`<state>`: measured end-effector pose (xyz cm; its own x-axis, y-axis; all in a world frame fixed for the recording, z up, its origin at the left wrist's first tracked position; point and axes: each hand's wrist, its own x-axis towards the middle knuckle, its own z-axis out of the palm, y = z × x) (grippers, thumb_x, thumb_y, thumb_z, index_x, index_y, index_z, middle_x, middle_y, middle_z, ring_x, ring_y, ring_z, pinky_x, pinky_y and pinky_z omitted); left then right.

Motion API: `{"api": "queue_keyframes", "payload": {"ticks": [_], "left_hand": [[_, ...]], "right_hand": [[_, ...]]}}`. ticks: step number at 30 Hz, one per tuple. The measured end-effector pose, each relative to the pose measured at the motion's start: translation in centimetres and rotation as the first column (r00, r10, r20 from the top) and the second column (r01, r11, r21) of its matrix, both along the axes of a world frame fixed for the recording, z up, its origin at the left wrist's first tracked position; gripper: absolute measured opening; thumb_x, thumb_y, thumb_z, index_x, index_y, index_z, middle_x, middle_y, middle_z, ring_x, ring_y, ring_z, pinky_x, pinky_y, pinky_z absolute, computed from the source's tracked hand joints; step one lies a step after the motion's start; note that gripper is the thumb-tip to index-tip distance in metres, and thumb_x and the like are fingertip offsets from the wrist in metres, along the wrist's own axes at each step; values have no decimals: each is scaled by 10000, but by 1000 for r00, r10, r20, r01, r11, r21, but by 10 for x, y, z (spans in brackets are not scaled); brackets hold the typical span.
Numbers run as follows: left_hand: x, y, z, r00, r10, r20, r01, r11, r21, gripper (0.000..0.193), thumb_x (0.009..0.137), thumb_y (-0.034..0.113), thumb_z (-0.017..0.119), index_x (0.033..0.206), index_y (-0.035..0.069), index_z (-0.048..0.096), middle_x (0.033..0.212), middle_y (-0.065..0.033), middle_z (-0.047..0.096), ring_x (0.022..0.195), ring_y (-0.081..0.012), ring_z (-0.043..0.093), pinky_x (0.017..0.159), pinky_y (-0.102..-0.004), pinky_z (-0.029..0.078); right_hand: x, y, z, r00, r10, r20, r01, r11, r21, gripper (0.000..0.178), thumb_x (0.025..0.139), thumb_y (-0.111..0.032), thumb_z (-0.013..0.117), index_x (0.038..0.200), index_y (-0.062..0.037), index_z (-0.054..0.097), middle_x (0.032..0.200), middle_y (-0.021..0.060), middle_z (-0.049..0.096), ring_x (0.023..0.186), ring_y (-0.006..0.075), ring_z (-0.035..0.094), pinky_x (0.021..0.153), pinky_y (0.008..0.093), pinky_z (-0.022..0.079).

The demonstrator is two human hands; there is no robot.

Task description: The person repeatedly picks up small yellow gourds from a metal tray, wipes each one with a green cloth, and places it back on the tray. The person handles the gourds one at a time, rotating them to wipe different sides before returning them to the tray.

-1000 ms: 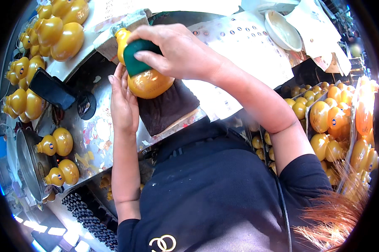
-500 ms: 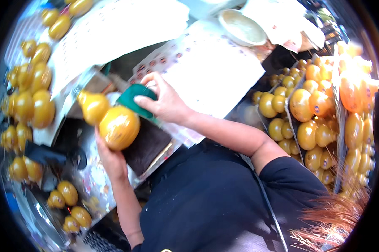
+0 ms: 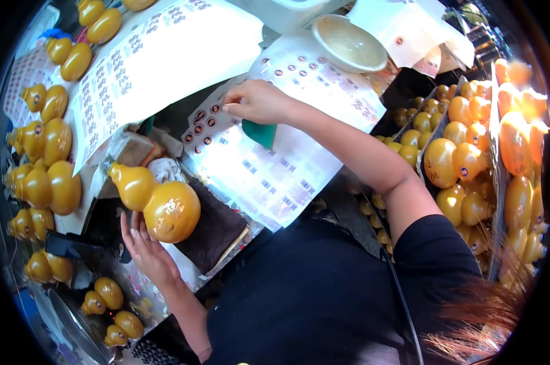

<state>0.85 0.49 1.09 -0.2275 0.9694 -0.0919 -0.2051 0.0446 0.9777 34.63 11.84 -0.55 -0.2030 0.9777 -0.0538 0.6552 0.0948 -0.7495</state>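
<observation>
A large glossy yellow gourd (image 3: 172, 213) lies tilted on a dark brown cloth pad (image 3: 211, 228), its narrow end toward the upper left. My left hand (image 3: 153, 252) is beside its lower left edge, fingers apart, palm up; whether the fingertips touch it is hard to tell. My right hand (image 3: 256, 102) is over a white sheet of round stickers (image 3: 293, 137), fingertips pinched together near the small dark stickers. A flat green piece (image 3: 261, 133) sticks out below that hand, apparently held under its curled fingers. Anything between the fingertips is hidden.
More yellow gourds (image 3: 65, 185) line the left side, and a stacked rack of gourds (image 3: 463, 161) stands at right. A printed white sheet (image 3: 165, 55) covers the upper left. A pale bowl (image 3: 351, 45) sits at the back. A crumpled white cloth (image 3: 165, 170) lies behind the gourd.
My right hand has moved up and right with the green piece, from the gourd to the sticker sheet. My left hand has lowered and loosened from the gourd, which sits slightly lower in view.
</observation>
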Motion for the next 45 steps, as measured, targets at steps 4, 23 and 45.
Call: {"api": "queue_keyframes", "payload": {"ticks": [4,23,45], "left_hand": [[8,2,4,999,2,45,-2,1000,18,430,1018,177,379,1404,3,306,1320,-210,463,1261,-275,446,1080,-388,356],[-5,10,-5,998,19,67,-19,1000,0,418,1021,199,388,1372,-23,336,1277,-198,488,1222,-258,479,1053,-361,379],[-11,43,12,998,-56,26,52,989,135,369,1004,193,450,1319,0,449,1240,-127,543,1147,-185,526,1000,-338,409]], "right_hand": [[-33,31,1,944,79,321,-92,995,27,260,799,-160,540,991,-107,707,973,142,681,929,311,643,802,407,504],[-38,94,-15,853,475,216,-453,880,-145,178,848,-214,644,964,-82,672,882,80,662,815,200,606,770,318,487],[-113,-1,93,698,119,-706,-389,891,-234,356,847,-248,689,1127,-30,660,819,16,636,603,19,508,519,158,385]]}}
